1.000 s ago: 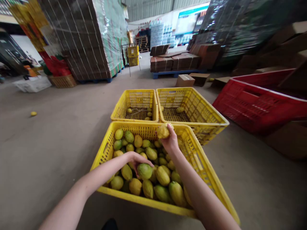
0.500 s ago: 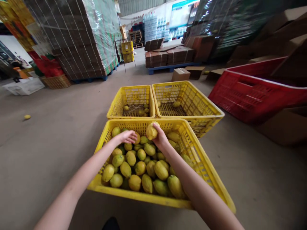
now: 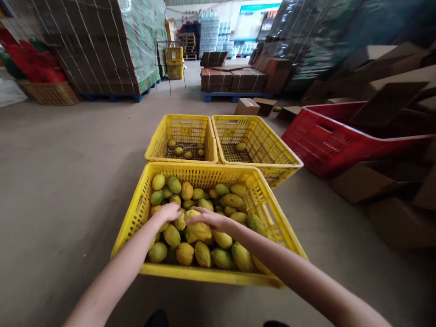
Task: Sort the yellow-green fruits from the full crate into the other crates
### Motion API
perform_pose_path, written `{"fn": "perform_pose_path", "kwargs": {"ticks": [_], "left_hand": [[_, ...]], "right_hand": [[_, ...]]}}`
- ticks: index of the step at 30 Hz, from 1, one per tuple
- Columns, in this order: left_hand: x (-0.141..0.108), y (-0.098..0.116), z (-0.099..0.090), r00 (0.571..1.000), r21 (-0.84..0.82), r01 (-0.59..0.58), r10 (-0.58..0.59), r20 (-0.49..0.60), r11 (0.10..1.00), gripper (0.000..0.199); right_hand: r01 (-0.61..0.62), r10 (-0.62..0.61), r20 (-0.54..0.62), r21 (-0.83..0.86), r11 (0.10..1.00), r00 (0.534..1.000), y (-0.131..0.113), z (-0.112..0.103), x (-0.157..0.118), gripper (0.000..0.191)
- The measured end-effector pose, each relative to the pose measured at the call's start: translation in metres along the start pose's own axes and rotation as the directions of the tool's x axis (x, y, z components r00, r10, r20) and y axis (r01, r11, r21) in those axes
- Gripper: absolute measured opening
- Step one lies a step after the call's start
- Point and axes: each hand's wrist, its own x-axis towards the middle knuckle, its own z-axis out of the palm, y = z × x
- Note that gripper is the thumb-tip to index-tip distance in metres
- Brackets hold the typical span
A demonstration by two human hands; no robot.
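A yellow crate [image 3: 272, 227] full of green to orange-yellow papayas [image 3: 185, 254] stands right in front of me. Both my hands reach into its middle, close together. My right hand [image 3: 209, 219] is around a bright yellow papaya [image 3: 200, 230], with the thumb in front and the fingers over its top. Just to the left, my left hand [image 3: 169, 212] has its fingers curled onto a smaller papaya [image 3: 180, 222] in the pile. The undersides of both fruits are partly hidden.
Behind it, a left yellow crate [image 3: 180, 162] and a right yellow crate [image 3: 293, 164] hold a few fruits at the bottom. On the right stands a red crate [image 3: 316, 141] among cardboard boxes [image 3: 354, 184]. Wrapped pallet stacks [image 3: 98, 50] and flattened cartons [image 3: 233, 81] stand farther back.
My right hand has come down and left from the crate's far rim with a yellow papaya. My left hand has lowered, its fingers now on a fruit. The view has shifted.
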Motion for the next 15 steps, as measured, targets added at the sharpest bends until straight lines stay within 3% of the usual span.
{"fn": "perform_pose_path", "kwargs": {"ticks": [2, 4, 6, 8, 11, 13, 15], "left_hand": [[-0.002, -0.001, 0.002, 1.0, 0.003, 0.007, -0.007, -0.006, 1.0, 0.035], [-0.003, -0.001, 0.005, 1.0, 0.001, 0.016, -0.016, -0.02, 1.0, 0.037], [-0.004, 0.001, 0.006, 0.999, -0.007, 0.026, -0.026, -0.042, 1.0, 0.036], [-0.004, 0.004, 0.006, 0.998, -0.026, 0.031, -0.033, -0.062, 0.999, 0.036], [-0.006, 0.005, 0.005, 0.997, -0.042, 0.025, -0.028, -0.074, 0.999, 0.037], [-0.007, 0.004, 0.003, 0.998, -0.03, 0.02, -0.022, -0.059, 0.999, 0.037], [-0.008, 0.003, 0.001, 0.999, -0.017, 0.023, -0.023, -0.039, 1.0, 0.039]], "right_hand": [[-0.033, 0.033, 0.004, -0.004, 0.999, 0.999, -0.013, -0.016, -0.014, 0.043], [-0.02, 0.02, -0.003, 0.024, 1.0, 1.0, -0.042, -0.044, -0.026, 0.032], [0.065, -0.04, -0.218, 0.11, 0.992, 0.975, -0.081, -0.077, -0.033, 0.021], [0.244, -0.145, -0.457, 0.166, 0.955, 0.878, -0.121, -0.111, -0.036, 0.013], [0.413, -0.218, -0.658, 0.155, 0.897, 0.721, -0.163, -0.148, -0.035, 0.013], [0.431, -0.251, -0.736, 0.062, 0.9, 0.629, -0.171, -0.159, -0.032, 0.01], [0.443, -0.306, -0.759, -0.026, 0.896, 0.575, -0.163, -0.157, -0.029, 0.006]]}}
